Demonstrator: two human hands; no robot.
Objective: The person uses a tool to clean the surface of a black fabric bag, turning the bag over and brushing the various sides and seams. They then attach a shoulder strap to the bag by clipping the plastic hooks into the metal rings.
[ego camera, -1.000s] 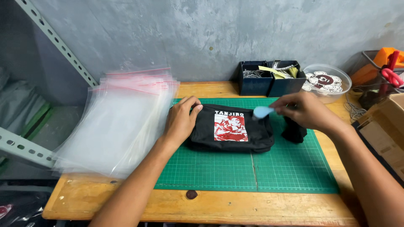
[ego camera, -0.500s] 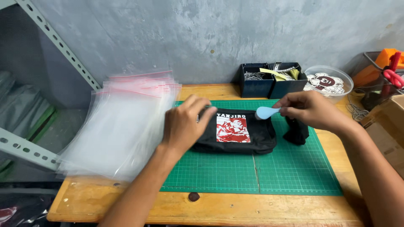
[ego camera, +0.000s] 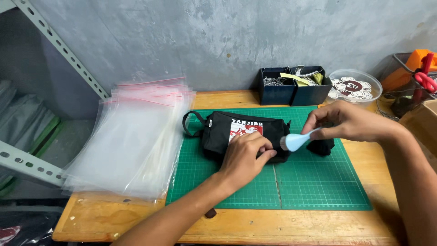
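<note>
A black zip pouch [ego camera: 223, 132] with a red and white printed picture and a wrist loop lies on a green cutting mat [ego camera: 314, 187]. My left hand [ego camera: 246, 157] rests on the pouch's near right side, fingers curled against the fabric. My right hand [ego camera: 348, 122] pinches the handle of a small light blue brush-like tool [ego camera: 296, 141], whose head points at the pouch's right end. A small black object [ego camera: 322, 146] lies on the mat under my right hand.
A stack of clear zip bags with red seals [ego camera: 136, 136] lies left on the wooden table [ego camera: 136, 218]. Two dark bins [ego camera: 293, 84] of small parts and a clear tub of stickers [ego camera: 354, 86] stand at the back. Orange tools [ego camera: 421, 68] and a cardboard box sit right. A metal shelf rail [ego camera: 54, 43] runs on the left.
My left hand has slid from the pouch's left end across to its near right side. My right hand has lowered the blue tool toward the pouch's right end.
</note>
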